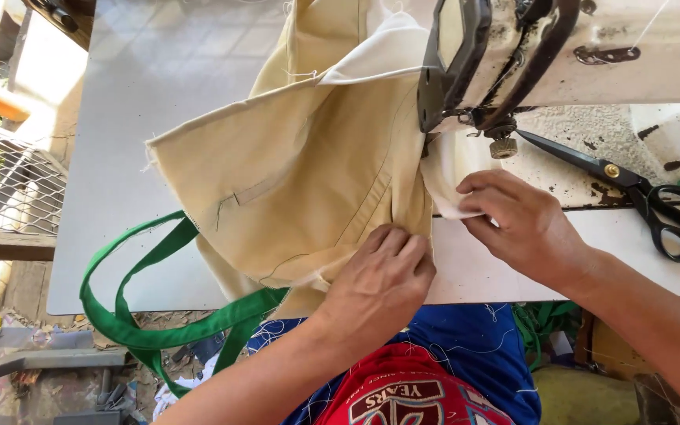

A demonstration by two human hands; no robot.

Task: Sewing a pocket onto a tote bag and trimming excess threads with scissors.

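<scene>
Pressing flat on tan fabric (293,173), both hands (379,275) open, scissors (639,193) beside sewing machine (513,55).

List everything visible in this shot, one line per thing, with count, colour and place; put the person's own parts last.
tan fabric: one, beige, spread on the table under the machine head
white cloth: one piece, white, at the needle, under the right fingers
green strap: one loop, green, hanging off the table's front edge
sewing machine: one, cream with dark parts, top right
scissors: one pair, black, on the table right of the needle
table: one, white
left hand: pressing the tan fabric's edge
right hand: fingers on the white cloth
</scene>
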